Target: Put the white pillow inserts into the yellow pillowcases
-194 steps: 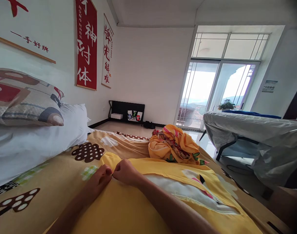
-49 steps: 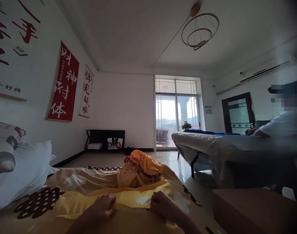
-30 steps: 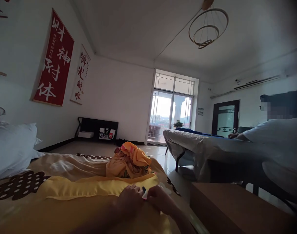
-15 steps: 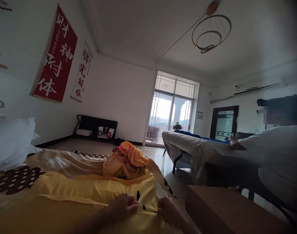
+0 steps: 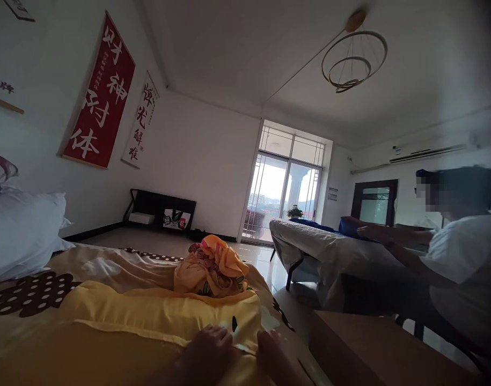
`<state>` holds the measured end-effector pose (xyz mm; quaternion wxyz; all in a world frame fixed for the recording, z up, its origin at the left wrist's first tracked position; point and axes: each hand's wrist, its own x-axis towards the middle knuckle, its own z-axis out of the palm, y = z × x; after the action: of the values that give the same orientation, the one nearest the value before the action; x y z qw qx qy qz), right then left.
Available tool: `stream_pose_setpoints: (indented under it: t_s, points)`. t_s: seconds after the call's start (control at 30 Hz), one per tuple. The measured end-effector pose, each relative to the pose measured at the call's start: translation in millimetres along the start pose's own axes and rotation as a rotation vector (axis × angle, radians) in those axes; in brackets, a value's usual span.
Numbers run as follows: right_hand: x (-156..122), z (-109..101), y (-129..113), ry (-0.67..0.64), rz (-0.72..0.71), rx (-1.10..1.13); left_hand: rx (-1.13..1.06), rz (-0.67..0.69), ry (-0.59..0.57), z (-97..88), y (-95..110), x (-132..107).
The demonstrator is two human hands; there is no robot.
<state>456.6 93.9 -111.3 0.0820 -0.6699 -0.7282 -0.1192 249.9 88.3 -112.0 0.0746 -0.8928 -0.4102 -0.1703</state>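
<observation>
A yellow pillowcase (image 5: 148,313) with a cartoon print lies across the patterned bedspread (image 5: 36,292) in front of me. My left hand (image 5: 207,354) rests on its near right corner with the fingers curled down onto the fabric. My right hand (image 5: 275,356) is close beside it at the same edge, fingers bent onto the cloth. Both hands press or pinch the pillowcase edge; the fingertips are dim and partly cut off by the frame. A bundled orange and yellow cloth (image 5: 211,268) sits just beyond the pillowcase.
A white pillow (image 5: 22,236) lies at the left. A brown box (image 5: 374,348) stands at the right of the bed. Another person (image 5: 458,262) in a white shirt reaches over a second covered bed (image 5: 321,249). Red scrolls hang on the left wall.
My hands have slid a little lower and nearer along the pillowcase's right edge. The other person has stretched both arms out over the second bed. The view has tilted up since the earliest frame.
</observation>
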Motion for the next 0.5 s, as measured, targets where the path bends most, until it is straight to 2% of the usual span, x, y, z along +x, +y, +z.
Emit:
stream_pose_setpoints:
  t_s: [0.13, 0.23, 0.3, 0.37, 0.43, 0.5]
  points:
    - [0, -9, -5, 0.064, -0.019, -0.073, 0.206, 0.07, 0.197, 20.5, -7, 1]
    - [2, -18, -9, 0.121, -0.016, -0.082, 0.29, 0.143, 0.319, 27.7, -10, 1]
    - [3, -17, -11, 0.127, -0.012, -0.089, 0.276, 0.148, 0.307, 24.8, -11, -1]
    - [2, -12, -10, 0.124, -0.007, -0.097, 0.215, 0.102, 0.218, 15.0, -12, -7]
    - [0, -6, -3, 0.128, 0.009, -0.071, 0.137, 0.028, 0.155, -1.1, -12, -19]
    - [-2, -3, 12, 0.174, 0.078, 0.057, 0.085, 0.017, 0.13, -22.2, -12, -38]
